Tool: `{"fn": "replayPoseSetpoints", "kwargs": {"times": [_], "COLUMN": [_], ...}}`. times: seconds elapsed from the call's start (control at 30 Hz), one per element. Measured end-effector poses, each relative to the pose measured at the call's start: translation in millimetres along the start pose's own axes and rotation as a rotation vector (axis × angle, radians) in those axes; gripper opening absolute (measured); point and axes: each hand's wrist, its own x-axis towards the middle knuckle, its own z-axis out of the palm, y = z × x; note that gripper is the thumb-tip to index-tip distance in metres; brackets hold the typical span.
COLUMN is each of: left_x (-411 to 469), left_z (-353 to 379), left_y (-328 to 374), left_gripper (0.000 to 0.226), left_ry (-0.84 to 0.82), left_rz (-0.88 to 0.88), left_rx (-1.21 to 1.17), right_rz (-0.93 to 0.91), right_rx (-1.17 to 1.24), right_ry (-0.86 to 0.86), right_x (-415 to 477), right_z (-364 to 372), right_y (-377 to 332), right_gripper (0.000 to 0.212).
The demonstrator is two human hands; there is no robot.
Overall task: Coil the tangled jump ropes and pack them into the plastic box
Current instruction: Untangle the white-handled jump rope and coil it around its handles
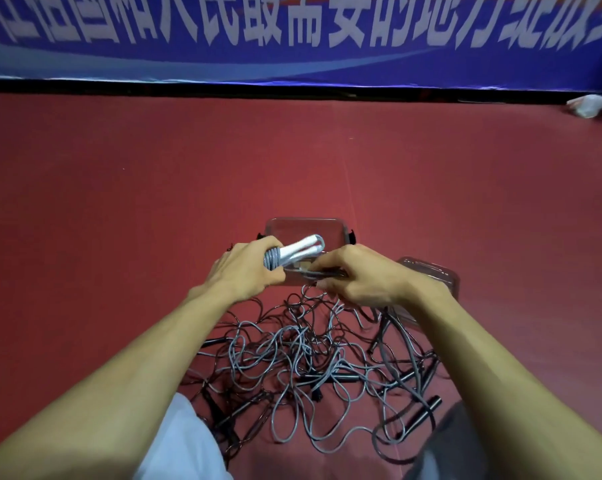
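Here, left fingers (258, 245) around 1 coiled rope (294, 252), right fingers (330, 263) around 1 strand (303, 270), near 1 box (303, 225)

This looks like an indoor sports hall. A smooth, matte red floor (119, 185) of the kind laid on courts fills most of the frame. Across the top runs a long blue banner (84, 46) with large white Chinese characters, hung low above a black strip (292, 87) at the floor's far edge. Jump ropes (292, 351) lie tangled at lower centre.
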Motion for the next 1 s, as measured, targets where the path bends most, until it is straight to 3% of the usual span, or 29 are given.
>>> {"fn": "replayPoseSetpoints", "kwargs": {"times": [0.23,0.27,0.4,0.53,0.7,0.83,1.0], "left_x": [-12,-13,-20,-23,-21,-23,-24], "left_z": [4,5,5,0,-7,-13,-22], "left_y": [20,23,31,37,31,29,34], "left_gripper": [0.039,0.039,0.041,0.047,0.027,0.018,0.021], "left_ry": [-0.298,-0.309,-0.327,-0.188,-0.129,-0.130,-0.077], "left_rz": [0.218,0.250,0.334,0.354,0.332,0.344,0.276], "left_rx": [0.286,0.301,0.332,0.312,-0.055,-0.479,-0.932], "right_rz": [-0.031,-0.027,0.064,0.102,0.074,0.016,0.048], "right_rx": [-0.105,-0.098,-0.060,0.043,0.148,0.132,0.141], "right_ry": [0.227,0.268,0.442,0.550,0.611,0.506,0.459], "right_x": [-2,-3,-4,-4,-3,-2,11], "right_z": [-2,-2,-7,-7,-10,-8,1], "right_y": [10,10,11,19,29,28,19], "right_gripper": [0.009,0.004,0.029,0.033,0.030,0.019,0.042]}}
